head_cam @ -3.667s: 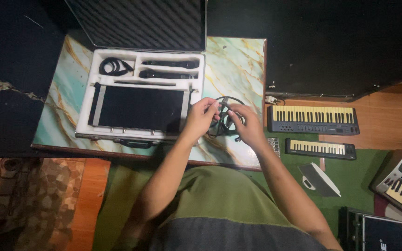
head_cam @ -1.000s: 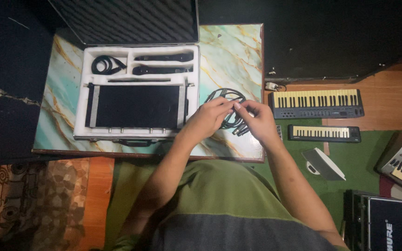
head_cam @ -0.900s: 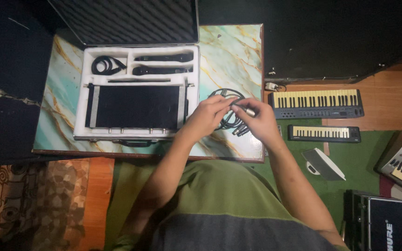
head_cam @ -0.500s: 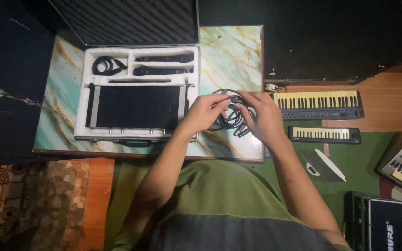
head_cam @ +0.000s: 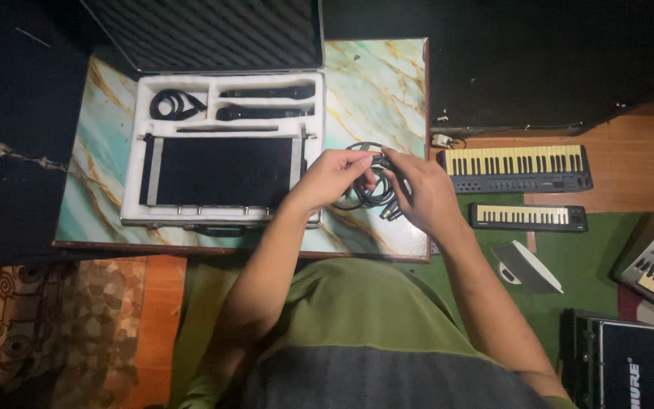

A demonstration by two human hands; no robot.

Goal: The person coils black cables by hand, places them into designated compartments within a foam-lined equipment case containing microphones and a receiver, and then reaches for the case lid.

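**Both hands on a coiled black cable, right of the open case**

Left hand: fingers curled, pinching the upper part of the coiled black cable. Forearm crosses the lower right corner of the case.

Right hand: closed over the cable's right side, thumb and fingers gripping the loops. The two hands meet at the top of the coil, fingertips touching or nearly so.

Cable location: on the marbled desk, just right of the open foam-lined case, near the desk's right edge. Loops partly hidden under the hands; whether the coil rests on the desk or is lifted slightly, cannot tell.

Case contents: a small coiled cord in the top left compartment; two black microphones lying side by side in the top right slots; a flat black unit filling the large lower bay. Lid stands open at the far side.

Surroundings: right of the desk, on the floor, a larger keyboard with a smaller keyboard just below it.
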